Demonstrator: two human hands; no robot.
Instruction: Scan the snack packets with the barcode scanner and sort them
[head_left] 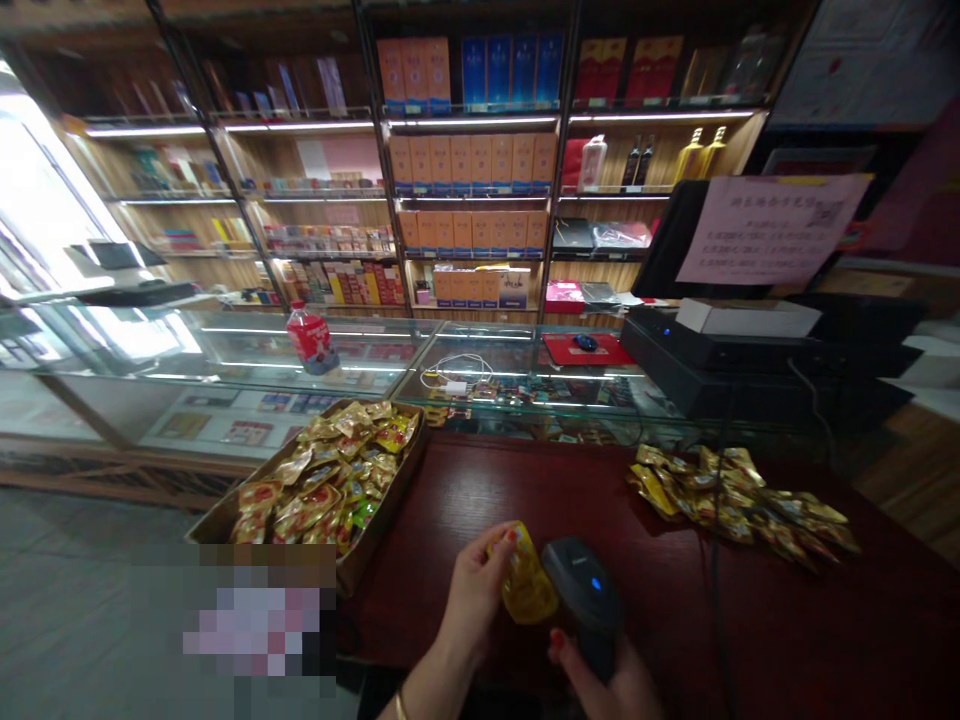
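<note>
Pinched between the fingers of my left hand is a yellow snack packet, held up over the dark red tabletop. My right hand grips the handle of a black barcode scanner. A blue light glows on the scanner's top, and its head is close beside the packet's right edge. To the left, a cardboard box holds many gold, yellow and green packets. A loose pile of gold packets lies on the right side of the tabletop.
Behind the tabletop runs a glass display counter bearing a red-labelled bottle, a white charger and a mouse on a red pad. A monitor with a paper sheet stands at right. A cable hangs in front of the pile.
</note>
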